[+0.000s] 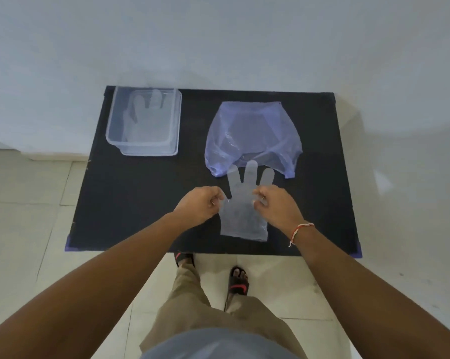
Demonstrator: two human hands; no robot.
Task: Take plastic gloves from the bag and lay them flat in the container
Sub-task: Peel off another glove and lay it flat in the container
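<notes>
The left hand (198, 204) and the right hand (275, 206) each pinch with curled fingertips a side edge of the translucent plastic glove (243, 203) spread between them, its fingers pointing away. Just beyond those fingers lies the crumpled pale-purple plastic bag (252, 136) on the black table (141, 203). Well beyond the left hand, the clear rectangular plastic container (144, 149) holds another flat glove (143, 117).

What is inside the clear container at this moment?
Inside the clear container, one plastic glove lies flat, fingers pointing to the wall. Whether more gloves lie under it cannot be told, since the plastic is see-through and blurred.
</notes>
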